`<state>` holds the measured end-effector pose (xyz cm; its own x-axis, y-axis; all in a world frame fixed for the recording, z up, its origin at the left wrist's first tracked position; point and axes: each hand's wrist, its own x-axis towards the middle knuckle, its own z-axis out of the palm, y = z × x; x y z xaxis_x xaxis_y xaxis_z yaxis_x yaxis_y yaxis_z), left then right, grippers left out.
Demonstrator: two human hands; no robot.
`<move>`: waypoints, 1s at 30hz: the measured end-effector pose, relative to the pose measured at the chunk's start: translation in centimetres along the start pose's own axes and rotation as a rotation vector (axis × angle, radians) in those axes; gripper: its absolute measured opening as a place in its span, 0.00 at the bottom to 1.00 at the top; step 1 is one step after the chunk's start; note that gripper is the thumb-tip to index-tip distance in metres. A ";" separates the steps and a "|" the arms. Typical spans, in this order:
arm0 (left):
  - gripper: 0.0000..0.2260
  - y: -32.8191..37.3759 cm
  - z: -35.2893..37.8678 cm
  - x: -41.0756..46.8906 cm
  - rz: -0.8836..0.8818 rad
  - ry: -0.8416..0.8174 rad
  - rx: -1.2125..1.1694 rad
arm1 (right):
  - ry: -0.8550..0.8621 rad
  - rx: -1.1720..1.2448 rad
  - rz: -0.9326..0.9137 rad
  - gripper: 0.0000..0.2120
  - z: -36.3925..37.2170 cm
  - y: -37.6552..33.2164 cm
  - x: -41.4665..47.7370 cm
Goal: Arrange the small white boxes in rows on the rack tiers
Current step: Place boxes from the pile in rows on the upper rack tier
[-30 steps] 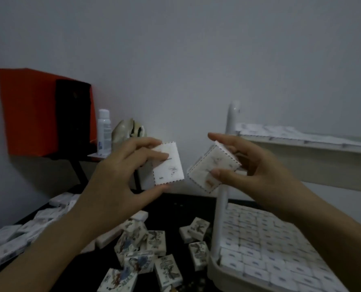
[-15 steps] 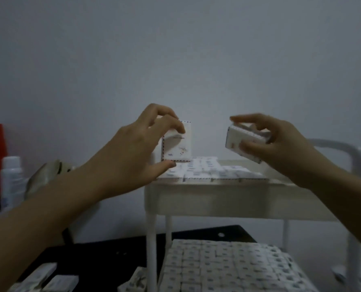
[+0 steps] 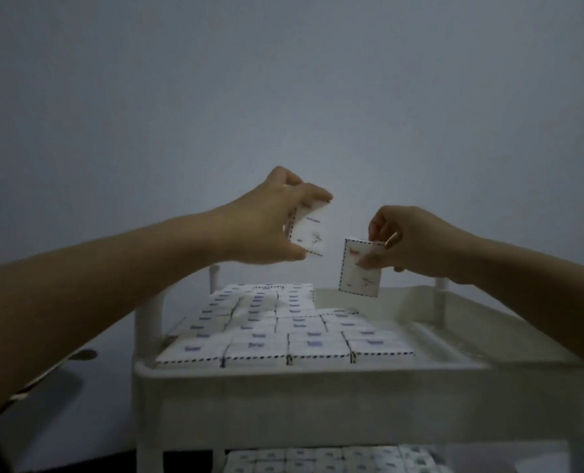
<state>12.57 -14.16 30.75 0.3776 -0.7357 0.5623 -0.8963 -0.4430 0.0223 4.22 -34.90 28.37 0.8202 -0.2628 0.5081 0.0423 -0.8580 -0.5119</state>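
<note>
My left hand [image 3: 270, 220] pinches a small white box [image 3: 311, 233] with a dashed border, held in the air above the back of the rack's top tier [image 3: 311, 372]. My right hand [image 3: 406, 240] pinches a second white box [image 3: 361, 271] by its upper part, hanging upright just above the tier's bare back right area. Several rows of white boxes [image 3: 283, 332] fill the left and middle of that tier. The right part of the tier [image 3: 454, 339] holds no boxes.
A lower tier [image 3: 324, 460] packed with white boxes shows at the bottom edge. White rack posts [image 3: 149, 322] rise at the left corners and one [image 3: 441, 285] at the back right. A dark table surface [image 3: 55, 380] lies to the left; a plain wall stands behind.
The view has swung right and closer to the rack's top tier. Both hands moved forward over it, and the right hand's box has turned upright and dropped toward the tier.
</note>
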 end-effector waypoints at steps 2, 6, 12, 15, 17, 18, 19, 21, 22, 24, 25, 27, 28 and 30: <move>0.34 -0.1 0.0 1.6 -0.081 -0.123 -0.207 | -0.068 0.013 0.014 0.14 0.6 0.5 0.8; 0.34 -0.4 1.6 3.9 -0.208 -0.258 -0.438 | -0.192 0.132 0.035 0.14 2.0 0.8 1.2; 0.27 -0.9 3.2 4.9 -0.351 -0.224 -0.806 | -0.347 0.087 0.032 0.10 3.7 0.9 0.2; 0.19 -1.1 3.7 5.0 -0.338 -0.217 -0.800 | -0.360 0.100 0.040 0.09 4.0 1.2 -0.2; 0.18 -1.1 4.0 5.0 -0.320 -0.201 -0.707 | -0.353 0.113 0.050 0.09 4.0 1.0 -0.3; 0.18 -1.2 4.3 5.0 -0.310 -0.187 -0.653 | -0.352 0.119 0.057 0.09 4.0 0.9 -0.4; 0.19 -1.2 4.5 5.0 -0.298 -0.168 -0.611 | -0.351 0.124 0.069 0.08 4.1 0.9 -0.4; 0.19 -1.2 4.8 5.1 -0.276 -0.133 -0.570 | -0.351 0.138 0.116 0.08 4.3 0.9 -0.4; 0.19 -1.2 4.8 5.2 -0.272 -0.127 -0.563 | -0.350 0.158 0.158 0.09 4.3 1.0 -0.4; 0.19 -1.1 4.8 5.2 -0.269 -0.130 -0.562 | -0.334 0.247 0.257 0.10 4.1 1.3 -0.4; 0.19 -1.0 4.8 5.3 -0.267 -0.133 -0.558 | -0.327 0.298 0.298 0.11 3.9 1.5 -0.4; 0.18 -0.9 4.9 5.3 -0.257 -0.133 -0.528 | -0.331 0.372 0.350 0.15 3.5 1.7 -0.6; 0.16 -0.9 5.1 5.4 -0.252 -0.133 -0.507 | -0.333 0.390 0.364 0.16 3.4 1.8 -0.7; 0.13 -0.7 5.5 5.5 -0.245 -0.114 -0.479 | -0.338 0.403 0.386 0.17 3.4 1.8 -0.8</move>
<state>16.60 -20.70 29.24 0.5878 -0.7029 0.4005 -0.7742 -0.3452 0.5305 5.59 -34.77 24.74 0.9508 -0.3088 0.0233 -0.1346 -0.4798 -0.8670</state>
